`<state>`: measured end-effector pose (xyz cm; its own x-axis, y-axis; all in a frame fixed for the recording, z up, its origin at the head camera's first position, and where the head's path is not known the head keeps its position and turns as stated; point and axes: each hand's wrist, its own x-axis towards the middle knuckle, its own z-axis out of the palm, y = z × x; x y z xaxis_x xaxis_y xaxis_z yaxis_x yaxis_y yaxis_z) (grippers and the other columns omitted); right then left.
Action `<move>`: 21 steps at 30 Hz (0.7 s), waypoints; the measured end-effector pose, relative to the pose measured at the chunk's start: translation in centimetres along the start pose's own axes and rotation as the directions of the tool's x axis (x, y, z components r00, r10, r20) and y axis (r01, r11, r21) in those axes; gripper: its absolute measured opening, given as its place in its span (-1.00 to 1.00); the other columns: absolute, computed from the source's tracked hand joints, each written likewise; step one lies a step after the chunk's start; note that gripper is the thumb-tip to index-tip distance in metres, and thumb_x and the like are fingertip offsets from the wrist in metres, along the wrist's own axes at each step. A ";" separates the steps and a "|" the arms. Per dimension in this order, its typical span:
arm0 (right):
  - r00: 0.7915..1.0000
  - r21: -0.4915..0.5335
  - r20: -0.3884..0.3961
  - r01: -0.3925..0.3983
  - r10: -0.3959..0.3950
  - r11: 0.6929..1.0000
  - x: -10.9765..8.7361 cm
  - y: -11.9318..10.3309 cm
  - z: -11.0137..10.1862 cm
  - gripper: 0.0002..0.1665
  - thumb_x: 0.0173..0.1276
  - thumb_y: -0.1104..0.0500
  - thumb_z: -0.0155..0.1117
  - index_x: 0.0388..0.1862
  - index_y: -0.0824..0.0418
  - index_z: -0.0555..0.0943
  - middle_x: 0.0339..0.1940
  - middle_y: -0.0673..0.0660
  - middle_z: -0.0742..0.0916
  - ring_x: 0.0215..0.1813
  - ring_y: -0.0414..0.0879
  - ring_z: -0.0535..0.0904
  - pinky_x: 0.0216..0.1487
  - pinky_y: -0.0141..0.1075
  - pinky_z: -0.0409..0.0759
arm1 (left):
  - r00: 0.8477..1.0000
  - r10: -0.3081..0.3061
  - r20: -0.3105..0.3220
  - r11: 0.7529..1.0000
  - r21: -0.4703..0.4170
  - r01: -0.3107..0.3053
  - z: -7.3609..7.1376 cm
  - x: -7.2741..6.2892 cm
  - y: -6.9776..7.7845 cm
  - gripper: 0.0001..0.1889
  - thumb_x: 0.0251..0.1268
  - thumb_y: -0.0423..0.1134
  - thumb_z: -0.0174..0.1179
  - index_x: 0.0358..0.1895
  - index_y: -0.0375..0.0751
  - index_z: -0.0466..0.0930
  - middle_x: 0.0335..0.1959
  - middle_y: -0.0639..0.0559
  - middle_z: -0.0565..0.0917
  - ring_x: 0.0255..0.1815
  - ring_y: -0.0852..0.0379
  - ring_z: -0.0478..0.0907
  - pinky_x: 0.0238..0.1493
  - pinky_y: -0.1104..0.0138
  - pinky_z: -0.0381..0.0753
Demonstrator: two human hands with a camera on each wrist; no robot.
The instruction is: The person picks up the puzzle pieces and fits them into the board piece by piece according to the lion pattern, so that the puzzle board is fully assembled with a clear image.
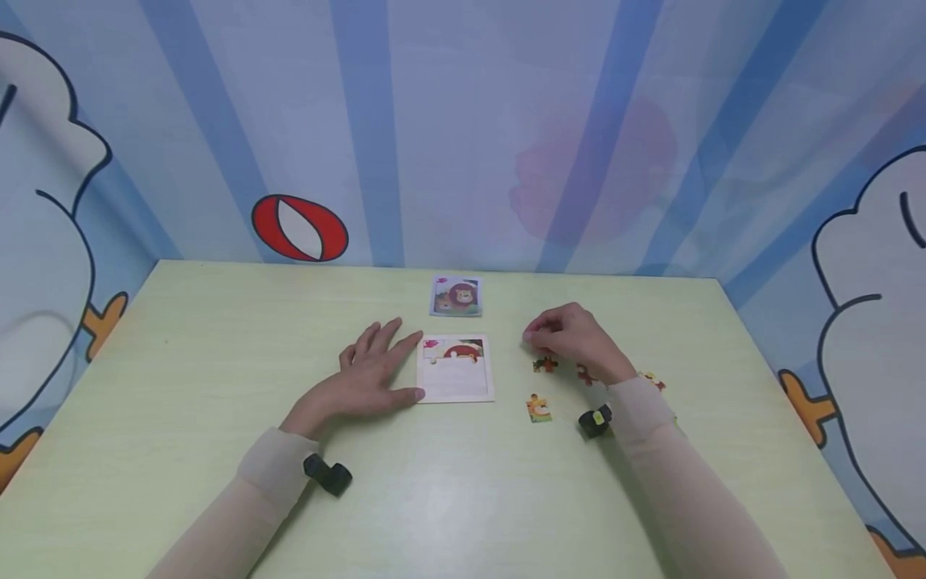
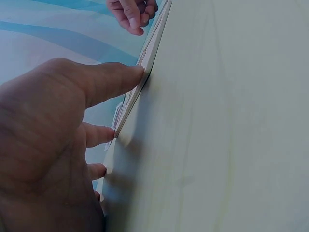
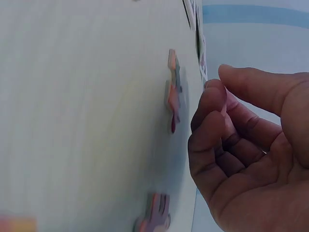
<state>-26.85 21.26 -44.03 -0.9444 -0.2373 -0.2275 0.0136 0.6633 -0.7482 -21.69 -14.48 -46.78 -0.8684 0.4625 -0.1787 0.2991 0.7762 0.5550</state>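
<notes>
My left hand [image 1: 365, 382] lies with spread fingers at the left side of a white puzzle tray [image 1: 456, 389]. In the left wrist view, its thumb [image 2: 116, 79] touches the tray's edge. Joined puzzle pieces [image 1: 463, 351] fill the upper part of the tray, showing a brown mane. My right hand [image 1: 579, 338] hovers right of the tray, fingers curled, thumb and index tips close together; no piece shows between them. Below its fingers lies a dark green and red puzzle piece [image 1: 546, 365]; another puzzle piece [image 3: 154, 212] shows in the right wrist view.
A square lion picture card [image 1: 456, 297] lies behind the tray. Loose pieces include a yellow-orange puzzle piece [image 1: 538, 408] and a red-orange puzzle piece [image 1: 653, 380] by the right sleeve. The right forearm partly covers others. A striped curtain [image 1: 463, 137] hangs at the table's far edge.
</notes>
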 end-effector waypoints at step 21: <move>0.995 -0.037 0.090 -0.046 0.049 0.998 -1.9 2.0 -1.3 -0.68 0.37 0.11 0.57 0.03 0.19 0.77 -0.33 0.03 0.69 -0.53 -0.16 0.42 -0.51 -0.27 0.45 | 1.000 0.002 -0.001 1.000 -0.022 -0.002 0.1 0.0 -0.1 -0.02 0.40 0.10 0.30 0.78 0.00 0.02 0.84 -0.21 -0.21 0.81 -0.39 -0.41 0.63 -0.47 -0.26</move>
<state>-25.48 23.90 -44.29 -0.9094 -0.2671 -0.3188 0.0448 0.6991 -0.7136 -21.71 -14.52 -46.92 -0.8682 0.4638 -0.1765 0.2926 0.7656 0.5729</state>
